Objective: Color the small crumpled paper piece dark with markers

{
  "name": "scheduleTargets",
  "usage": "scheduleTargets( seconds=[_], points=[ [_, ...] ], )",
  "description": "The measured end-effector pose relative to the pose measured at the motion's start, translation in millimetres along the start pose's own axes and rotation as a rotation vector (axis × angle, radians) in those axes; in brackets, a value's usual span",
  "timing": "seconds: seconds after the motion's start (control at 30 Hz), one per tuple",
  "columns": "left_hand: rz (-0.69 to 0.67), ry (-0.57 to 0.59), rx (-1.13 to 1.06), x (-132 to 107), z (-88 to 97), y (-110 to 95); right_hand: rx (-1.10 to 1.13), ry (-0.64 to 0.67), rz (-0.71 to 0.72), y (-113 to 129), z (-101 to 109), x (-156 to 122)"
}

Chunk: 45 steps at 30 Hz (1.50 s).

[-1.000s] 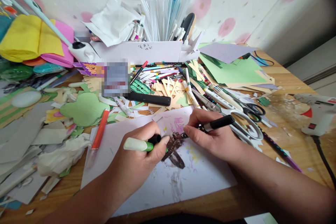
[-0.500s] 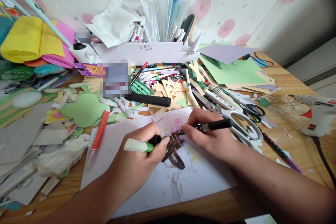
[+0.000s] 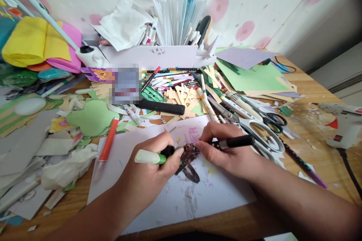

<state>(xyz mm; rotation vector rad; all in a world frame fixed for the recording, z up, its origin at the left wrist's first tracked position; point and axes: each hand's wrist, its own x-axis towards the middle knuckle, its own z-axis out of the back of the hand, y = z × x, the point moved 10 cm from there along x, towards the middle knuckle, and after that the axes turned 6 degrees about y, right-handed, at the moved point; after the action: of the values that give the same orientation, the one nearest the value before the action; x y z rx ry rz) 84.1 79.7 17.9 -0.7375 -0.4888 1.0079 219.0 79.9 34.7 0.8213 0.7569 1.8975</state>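
My left hand [image 3: 149,173] is closed around a pale green marker [image 3: 147,157] and its fingertips press on a small dark brown paper piece [image 3: 188,155]. This piece lies on a stained white sheet [image 3: 181,192] in front of me. My right hand [image 3: 226,150] grips a black marker [image 3: 233,142] in a pinch, its tip touching the brown piece. Both hands rest on the white sheet.
White-handled scissors [image 3: 260,135] lie just right of my right hand. A glue gun [image 3: 343,124] sits at the far right. An orange pen [image 3: 109,139], a green cutout [image 3: 90,116], paper scraps and markers cover the table. A white box [image 3: 158,54] of pens stands behind.
My right hand has shifted the black marker's tip slightly over the brown piece. My left hand stays in place.
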Motion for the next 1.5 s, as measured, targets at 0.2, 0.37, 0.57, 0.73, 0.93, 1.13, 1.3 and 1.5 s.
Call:
scheduleTargets(
  seconds=[0.2,0.37,0.57,0.73,0.93,1.13,1.3,1.5],
  points=[
    [-0.018,-0.009,0.003,1,0.9,-2,-0.008,-0.001,-0.013,-2,1,0],
    [-0.016,-0.003,-0.004,1,0.2,-1,-0.013,-0.054,-0.024,-4,7,0],
    [-0.024,-0.002,-0.006,2,-0.1,-2,0.006,-0.033,-0.040,-6,6,1],
    [-0.017,0.006,-0.005,1,0.1,-2,0.022,-0.046,-0.042,-7,7,1],
    [-0.009,0.011,0.011,0,0.4,-2,0.022,-0.052,-0.055,-7,8,1],
    [0.003,0.016,-0.017,2,-0.9,-2,0.045,-0.077,-0.057,-6,12,0],
    [0.033,0.027,-0.006,0,-2.1,3,0.068,0.001,-0.071,-7,5,1],
    [0.024,0.039,-0.020,0,-4.1,3,0.058,-0.015,-0.092,-9,7,0]
  ],
)
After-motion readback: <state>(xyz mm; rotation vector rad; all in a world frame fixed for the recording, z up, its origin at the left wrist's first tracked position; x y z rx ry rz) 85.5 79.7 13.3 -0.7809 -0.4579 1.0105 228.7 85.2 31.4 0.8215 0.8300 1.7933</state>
